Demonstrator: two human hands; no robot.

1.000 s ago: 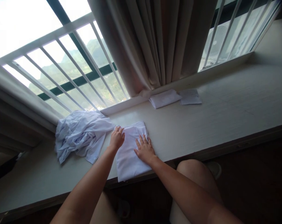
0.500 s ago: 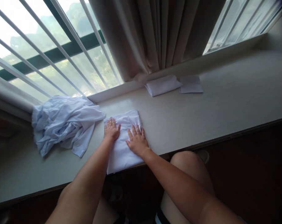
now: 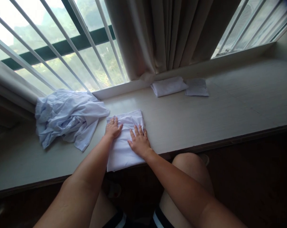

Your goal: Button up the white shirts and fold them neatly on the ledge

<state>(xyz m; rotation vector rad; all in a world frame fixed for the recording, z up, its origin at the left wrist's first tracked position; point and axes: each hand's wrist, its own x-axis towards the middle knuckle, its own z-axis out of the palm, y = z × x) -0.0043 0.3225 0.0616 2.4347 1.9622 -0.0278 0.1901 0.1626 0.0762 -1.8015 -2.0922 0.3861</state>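
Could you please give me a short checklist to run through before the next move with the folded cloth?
1. Left hand on the cloth: ok, palm down near its far left corner.
2. Right hand on the cloth: ok, palm down by its right side.
3. Cloth smooth: not ok, creases show between the hands.
4. Cloth clear of the front edge of the ledge: not ok, its near side reaches it.
5. Cloth apart from the heap: cannot tell, they lie very close.

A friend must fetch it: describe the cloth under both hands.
Find the pale ledge below the curtain. At its front edge, left hand and right hand rest on a white cloth. It is flat, unlike the crumpled pile to its left, and bigger than the two pieces behind.
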